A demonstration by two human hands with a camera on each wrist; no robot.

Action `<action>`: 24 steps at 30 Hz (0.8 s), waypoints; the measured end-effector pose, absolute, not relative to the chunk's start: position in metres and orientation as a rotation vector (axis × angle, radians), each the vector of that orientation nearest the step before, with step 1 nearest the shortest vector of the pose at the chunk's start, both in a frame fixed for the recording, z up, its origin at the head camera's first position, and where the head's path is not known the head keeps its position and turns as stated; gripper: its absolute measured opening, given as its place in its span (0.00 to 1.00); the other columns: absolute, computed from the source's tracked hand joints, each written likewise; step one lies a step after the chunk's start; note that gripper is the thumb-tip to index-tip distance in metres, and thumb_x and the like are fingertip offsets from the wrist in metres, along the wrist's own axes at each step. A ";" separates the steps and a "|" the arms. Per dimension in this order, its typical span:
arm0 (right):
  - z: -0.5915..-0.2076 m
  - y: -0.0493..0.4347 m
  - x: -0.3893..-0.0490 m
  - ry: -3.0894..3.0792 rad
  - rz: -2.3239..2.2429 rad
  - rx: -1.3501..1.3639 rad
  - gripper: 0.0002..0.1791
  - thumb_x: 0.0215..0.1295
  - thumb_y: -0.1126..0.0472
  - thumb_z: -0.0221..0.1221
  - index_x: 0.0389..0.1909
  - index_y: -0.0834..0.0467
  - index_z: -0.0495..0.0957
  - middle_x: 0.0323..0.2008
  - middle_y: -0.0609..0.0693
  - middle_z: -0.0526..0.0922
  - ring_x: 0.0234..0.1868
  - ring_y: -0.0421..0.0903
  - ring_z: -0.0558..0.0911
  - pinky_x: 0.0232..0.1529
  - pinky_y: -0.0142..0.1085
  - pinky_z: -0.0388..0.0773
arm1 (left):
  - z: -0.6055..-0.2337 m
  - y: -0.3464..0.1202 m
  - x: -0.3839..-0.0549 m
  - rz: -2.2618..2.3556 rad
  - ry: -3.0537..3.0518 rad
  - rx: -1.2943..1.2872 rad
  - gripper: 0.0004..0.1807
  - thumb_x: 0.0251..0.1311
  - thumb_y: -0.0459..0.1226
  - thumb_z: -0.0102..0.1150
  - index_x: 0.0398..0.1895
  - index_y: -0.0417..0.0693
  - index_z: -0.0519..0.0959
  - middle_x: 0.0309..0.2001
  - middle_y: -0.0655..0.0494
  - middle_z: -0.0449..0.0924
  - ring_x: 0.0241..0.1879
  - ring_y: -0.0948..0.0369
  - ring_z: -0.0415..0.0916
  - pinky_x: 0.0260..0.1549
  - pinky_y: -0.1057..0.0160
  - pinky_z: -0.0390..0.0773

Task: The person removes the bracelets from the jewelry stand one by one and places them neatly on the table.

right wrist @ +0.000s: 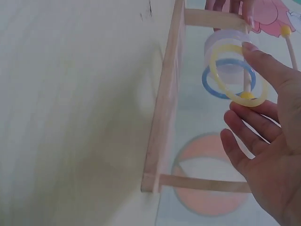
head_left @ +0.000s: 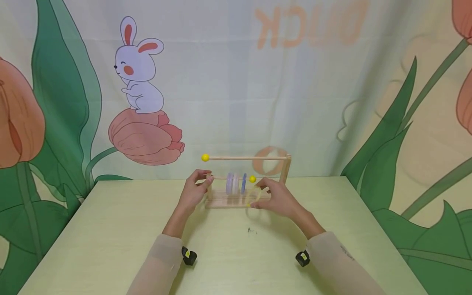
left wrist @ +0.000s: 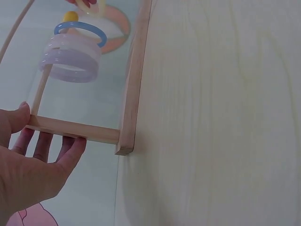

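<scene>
A wooden stand (head_left: 228,206) sits on the table, and my left hand (head_left: 192,192) grips its short left post (left wrist: 77,129), thumb near the rod's base. Purple rings (head_left: 229,183), a pale ring (head_left: 236,183) and a blue ring (left wrist: 89,27) hang around the lower rod, which ends in a yellow knob (head_left: 252,179). Between thumb and fingers my right hand (head_left: 278,198) pinches a yellow ring (right wrist: 228,48) close to that knob. In the right wrist view this ring overlaps the blue one and the knob.
Above, a longer rod (head_left: 247,157) runs left from the tall right post (head_left: 285,170) and ends in another yellow knob (head_left: 205,157). Small dark marks (head_left: 252,231) show on the pale table (head_left: 110,237). A printed curtain (head_left: 214,82) hangs behind.
</scene>
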State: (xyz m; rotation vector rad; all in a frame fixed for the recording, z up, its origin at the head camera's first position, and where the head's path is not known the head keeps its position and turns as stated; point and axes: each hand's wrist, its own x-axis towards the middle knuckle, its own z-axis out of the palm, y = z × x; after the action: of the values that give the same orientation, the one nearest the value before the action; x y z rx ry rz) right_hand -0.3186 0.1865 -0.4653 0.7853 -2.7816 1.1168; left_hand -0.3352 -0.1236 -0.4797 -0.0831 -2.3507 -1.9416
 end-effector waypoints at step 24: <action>-0.490 0.130 -0.294 -2.778 1.486 0.859 0.33 0.58 0.46 0.79 0.57 0.60 0.80 0.56 0.50 0.84 0.58 0.48 0.82 0.61 0.47 0.80 | -0.478 -0.123 -0.335 -1.944 -2.350 -0.088 0.17 0.78 0.42 0.61 0.64 0.48 0.77 0.62 0.43 0.76 0.60 0.44 0.80 0.60 0.46 0.81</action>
State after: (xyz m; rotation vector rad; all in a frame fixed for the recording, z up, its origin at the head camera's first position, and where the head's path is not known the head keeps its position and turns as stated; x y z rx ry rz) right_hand -0.2941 0.1297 -0.4904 0.8588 -2.7782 1.4862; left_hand -0.3348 -0.1229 -0.4778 -0.0876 -2.3498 -1.9443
